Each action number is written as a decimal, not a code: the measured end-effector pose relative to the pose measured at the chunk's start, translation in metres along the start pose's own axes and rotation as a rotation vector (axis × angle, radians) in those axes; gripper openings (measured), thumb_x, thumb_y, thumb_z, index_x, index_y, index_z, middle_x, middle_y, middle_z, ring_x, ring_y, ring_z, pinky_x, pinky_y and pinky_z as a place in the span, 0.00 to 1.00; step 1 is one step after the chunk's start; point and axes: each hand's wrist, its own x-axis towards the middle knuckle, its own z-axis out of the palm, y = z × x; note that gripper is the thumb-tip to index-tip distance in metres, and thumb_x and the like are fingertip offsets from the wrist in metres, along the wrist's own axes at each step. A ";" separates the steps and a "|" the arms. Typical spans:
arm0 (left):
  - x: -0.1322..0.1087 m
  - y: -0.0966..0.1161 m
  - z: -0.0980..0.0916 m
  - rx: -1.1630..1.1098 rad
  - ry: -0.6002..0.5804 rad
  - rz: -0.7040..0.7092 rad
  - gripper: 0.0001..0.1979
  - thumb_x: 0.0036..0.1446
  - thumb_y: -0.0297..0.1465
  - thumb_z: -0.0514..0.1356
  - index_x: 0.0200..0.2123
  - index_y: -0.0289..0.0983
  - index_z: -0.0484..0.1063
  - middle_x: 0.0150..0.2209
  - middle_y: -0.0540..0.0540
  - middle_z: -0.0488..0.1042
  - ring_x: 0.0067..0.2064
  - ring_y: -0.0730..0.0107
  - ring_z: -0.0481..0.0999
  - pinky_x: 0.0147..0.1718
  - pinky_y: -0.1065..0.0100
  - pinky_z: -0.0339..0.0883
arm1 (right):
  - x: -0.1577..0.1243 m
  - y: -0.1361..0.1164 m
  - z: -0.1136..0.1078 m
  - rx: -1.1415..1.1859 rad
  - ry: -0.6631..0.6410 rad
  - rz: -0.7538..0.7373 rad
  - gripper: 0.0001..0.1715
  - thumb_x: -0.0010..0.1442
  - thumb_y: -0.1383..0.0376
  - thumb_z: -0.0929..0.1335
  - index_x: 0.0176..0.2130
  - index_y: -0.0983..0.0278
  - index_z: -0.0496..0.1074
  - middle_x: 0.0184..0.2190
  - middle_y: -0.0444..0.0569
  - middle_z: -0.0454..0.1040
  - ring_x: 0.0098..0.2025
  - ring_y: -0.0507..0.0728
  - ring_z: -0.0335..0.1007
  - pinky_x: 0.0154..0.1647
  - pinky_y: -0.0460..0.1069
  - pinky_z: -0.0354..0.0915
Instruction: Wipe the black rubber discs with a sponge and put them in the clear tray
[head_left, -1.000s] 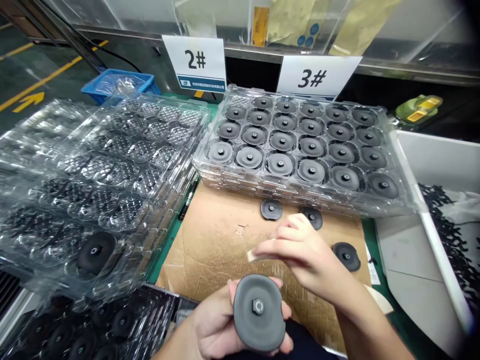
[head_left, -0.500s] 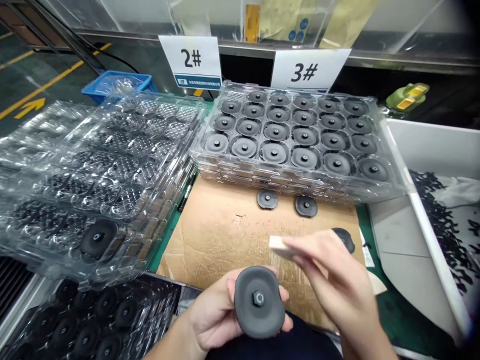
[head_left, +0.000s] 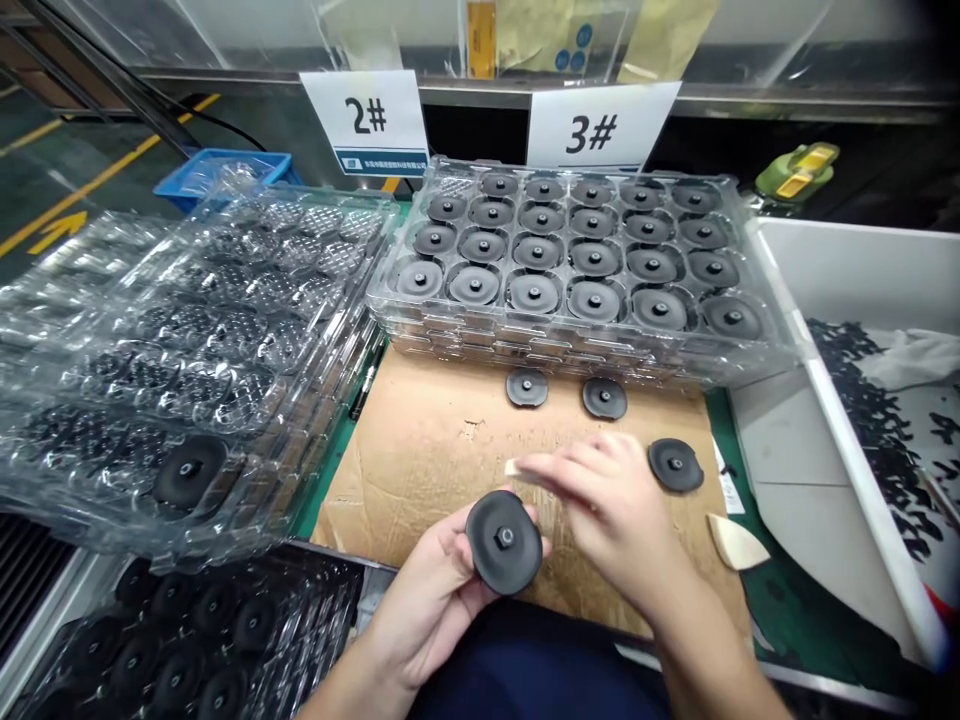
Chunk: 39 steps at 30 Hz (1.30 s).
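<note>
My left hand grips a black dished disc with a raised hub at its centre; its concave face is turned up toward me. Just above and to the right, my right hand pinches a small cream-white block, mostly covered by the fingers, apart from the disc. On the cardboard sheet lie loose discs of the same kind: one and another near the tray stack, and a third right of my right hand.
A stack of clear plastic trays filled with discs stands at the back. More trays are piled at left, one holding a single disc. At right are a cream wedge and a white bin with small black parts.
My left hand has raised the disc slightly and turned it. My right hand has moved left and up with the white block, uncovering the right-hand loose disc and the cream wedge.
</note>
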 end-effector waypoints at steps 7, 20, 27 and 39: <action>0.001 0.009 0.003 -0.059 -0.090 -0.042 0.27 0.41 0.38 0.66 0.47 0.37 0.71 0.47 0.41 0.74 0.47 0.55 0.73 0.48 0.65 0.63 | -0.040 0.052 0.046 0.136 0.023 0.170 0.15 0.59 0.71 0.62 0.42 0.56 0.72 0.35 0.42 0.76 0.35 0.54 0.66 0.38 0.52 0.59; 0.005 -0.007 0.007 -0.036 0.003 0.144 0.27 0.38 0.35 0.68 0.46 0.41 0.72 0.45 0.47 0.75 0.46 0.69 0.72 0.44 0.75 0.64 | -0.009 -0.038 -0.008 0.068 0.108 0.031 0.18 0.60 0.72 0.61 0.46 0.58 0.70 0.33 0.44 0.75 0.32 0.54 0.62 0.35 0.52 0.54; 0.002 -0.009 0.004 0.021 0.073 0.217 0.27 0.39 0.36 0.67 0.47 0.41 0.71 0.42 0.48 0.76 0.44 0.70 0.73 0.38 0.79 0.66 | -0.005 -0.038 0.000 0.141 0.138 -0.035 0.19 0.60 0.72 0.61 0.48 0.56 0.68 0.38 0.42 0.75 0.34 0.53 0.64 0.37 0.51 0.54; -0.012 -0.002 -0.009 -0.050 0.016 0.271 0.28 0.40 0.37 0.66 0.48 0.42 0.70 0.50 0.43 0.72 0.48 0.59 0.73 0.49 0.67 0.63 | -0.052 0.027 0.039 0.084 0.003 0.296 0.12 0.59 0.66 0.64 0.42 0.57 0.73 0.31 0.44 0.76 0.32 0.55 0.66 0.35 0.52 0.60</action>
